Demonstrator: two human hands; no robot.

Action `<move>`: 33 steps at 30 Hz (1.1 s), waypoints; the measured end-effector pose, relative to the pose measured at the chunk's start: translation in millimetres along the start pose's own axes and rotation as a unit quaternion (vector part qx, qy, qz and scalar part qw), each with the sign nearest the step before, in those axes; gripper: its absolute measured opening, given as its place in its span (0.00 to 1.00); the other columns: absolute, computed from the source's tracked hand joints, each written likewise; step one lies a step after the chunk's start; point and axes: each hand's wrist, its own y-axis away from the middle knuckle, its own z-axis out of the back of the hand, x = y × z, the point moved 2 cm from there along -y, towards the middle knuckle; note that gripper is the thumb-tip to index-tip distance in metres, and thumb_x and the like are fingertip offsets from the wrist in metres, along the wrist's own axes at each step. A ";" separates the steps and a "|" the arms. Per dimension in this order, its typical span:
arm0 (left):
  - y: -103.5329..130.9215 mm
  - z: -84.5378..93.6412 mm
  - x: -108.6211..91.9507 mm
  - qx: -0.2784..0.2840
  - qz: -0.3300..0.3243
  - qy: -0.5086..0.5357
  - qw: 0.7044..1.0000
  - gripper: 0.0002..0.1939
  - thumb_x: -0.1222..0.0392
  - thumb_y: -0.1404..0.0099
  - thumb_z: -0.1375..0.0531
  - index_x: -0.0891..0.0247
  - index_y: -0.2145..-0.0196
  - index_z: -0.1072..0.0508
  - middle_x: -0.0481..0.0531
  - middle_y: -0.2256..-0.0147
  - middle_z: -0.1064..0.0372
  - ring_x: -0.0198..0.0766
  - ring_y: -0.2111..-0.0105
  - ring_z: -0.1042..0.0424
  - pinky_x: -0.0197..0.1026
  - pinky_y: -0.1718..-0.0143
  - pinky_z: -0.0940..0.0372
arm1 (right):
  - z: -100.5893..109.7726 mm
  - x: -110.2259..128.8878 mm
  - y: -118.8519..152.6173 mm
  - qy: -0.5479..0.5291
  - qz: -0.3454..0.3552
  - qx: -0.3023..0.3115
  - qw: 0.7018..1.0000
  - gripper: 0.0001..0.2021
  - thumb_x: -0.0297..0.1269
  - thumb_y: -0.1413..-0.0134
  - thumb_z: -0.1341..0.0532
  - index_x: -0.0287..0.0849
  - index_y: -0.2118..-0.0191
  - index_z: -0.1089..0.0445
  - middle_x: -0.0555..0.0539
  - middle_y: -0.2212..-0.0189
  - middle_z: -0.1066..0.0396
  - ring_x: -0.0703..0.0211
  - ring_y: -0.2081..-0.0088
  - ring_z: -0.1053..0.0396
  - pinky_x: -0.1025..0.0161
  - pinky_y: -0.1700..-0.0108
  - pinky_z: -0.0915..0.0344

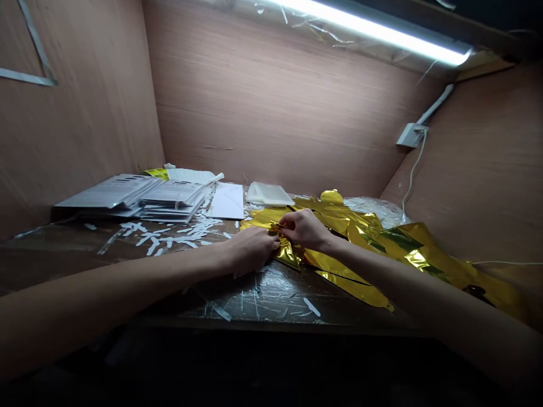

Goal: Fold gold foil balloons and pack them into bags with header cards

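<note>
Shiny gold foil balloons [360, 288], flat and uninflated by their look, lie in a loose heap on the right half of the dark worktop. My right hand [307, 229] pinches a folded edge of one gold foil balloon [288, 253] between thumb and fingertips. Close beside it, my left hand [252, 250] is closed with its knuckles up and its fingertips against the same foil. The fingers of the left hand are partly hidden, but they seem to grip the balloon's near left part. Both hands are almost touching.
Stacks of white printed envelopes or cards [108, 192] stand at the left, with many white paper strips [169, 240] scattered before them. A white card [227, 201] and a clear plastic bag stack [269, 194] lie behind my hands. Wooden panels enclose three sides; a lamp [382, 34] hangs above.
</note>
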 end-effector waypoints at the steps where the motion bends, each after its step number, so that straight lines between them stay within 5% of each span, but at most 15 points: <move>1: 1.3 0.1 1.5 -0.003 0.014 -0.004 1.000 0.10 0.66 0.36 0.43 0.63 0.71 0.21 0.54 0.73 0.25 0.39 0.73 0.32 0.42 0.65 0.37 | 0.7 3.9 4.2 0.035 0.043 -0.006 0.998 0.08 0.31 0.40 0.39 0.39 0.61 0.21 0.46 0.69 0.24 0.61 0.68 0.31 0.63 0.63 0.40; 7: 8.7 6.1 4.6 -0.092 0.071 0.001 0.993 0.06 0.61 0.36 0.39 0.66 0.68 0.24 0.54 0.71 0.27 0.38 0.72 0.33 0.41 0.67 0.37 | -5.8 20.5 27.0 0.224 0.154 0.013 0.962 0.14 0.27 0.31 0.49 0.38 0.60 0.26 0.43 0.67 0.26 0.60 0.70 0.35 0.62 0.68 0.46; 11: 8.2 6.6 5.5 -0.147 0.066 -0.013 0.987 0.19 0.59 0.38 0.35 0.70 0.51 0.27 0.62 0.54 0.28 0.44 0.60 0.29 0.44 0.59 0.32 | -11.8 20.2 32.5 0.220 0.208 0.007 0.953 0.16 0.28 0.29 0.51 0.38 0.63 0.27 0.43 0.68 0.27 0.59 0.69 0.34 0.61 0.66 0.42; 14: 4.9 3.1 7.0 -0.133 0.043 0.002 0.990 0.15 0.60 0.35 0.38 0.65 0.51 0.25 0.60 0.54 0.25 0.46 0.56 0.27 0.46 0.54 0.32 | -12.1 18.0 33.9 0.188 0.239 0.009 0.953 0.16 0.29 0.28 0.51 0.40 0.63 0.26 0.43 0.68 0.27 0.58 0.68 0.33 0.60 0.63 0.39; 17: 2.2 -1.5 8.6 -0.073 0.054 -0.014 0.996 0.10 0.63 0.32 0.43 0.63 0.61 0.21 0.57 0.65 0.22 0.44 0.65 0.25 0.44 0.60 0.32 | -9.0 20.1 35.1 0.154 0.196 0.002 0.969 0.13 0.31 0.30 0.48 0.41 0.59 0.24 0.44 0.67 0.26 0.58 0.67 0.32 0.61 0.62 0.39; 22: 1.1 -3.5 7.2 -0.012 0.056 -0.114 0.992 0.13 0.67 0.31 0.46 0.66 0.65 0.21 0.59 0.69 0.22 0.45 0.72 0.27 0.44 0.68 0.35 | -2.9 32.2 46.0 0.096 0.009 -0.028 0.995 0.05 0.34 0.43 0.37 0.40 0.63 0.23 0.44 0.68 0.26 0.56 0.66 0.30 0.61 0.61 0.38; 33: -0.3 -1.8 10.3 0.024 0.009 -0.132 0.991 0.13 0.71 0.30 0.48 0.68 0.64 0.23 0.60 0.66 0.21 0.45 0.68 0.24 0.43 0.65 0.33 | -15.5 36.2 65.3 0.124 0.037 0.079 0.988 0.21 0.22 0.34 0.49 0.35 0.39 0.32 0.39 0.55 0.29 0.55 0.60 0.30 0.62 0.54 0.34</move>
